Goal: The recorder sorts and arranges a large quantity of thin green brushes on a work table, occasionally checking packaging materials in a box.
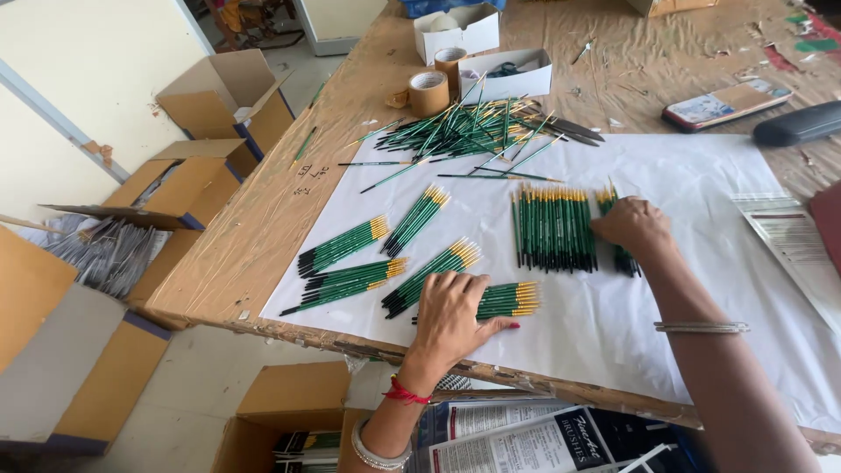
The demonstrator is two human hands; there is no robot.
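Green-handled paint brushes with gold ferrules lie in sorted bundles on a white paper sheet (683,175). My left hand (451,315) rests flat, fingers spread, on a bundle of brushes (508,300) near the front edge of the table. My right hand (632,224) presses down on a small bundle (624,259), right beside a neat upright row of brushes (554,228). Several more bundles (346,245) lie to the left. A loose heap of brushes (464,130) sits at the far edge of the sheet.
Two rolls of brown tape (428,92) and white cardboard boxes (506,72) stand behind the heap. A phone (727,103) and a black case (799,123) lie far right. Open cartons (206,166) stand on the floor to the left, packaged brushes (517,442) below the table edge.
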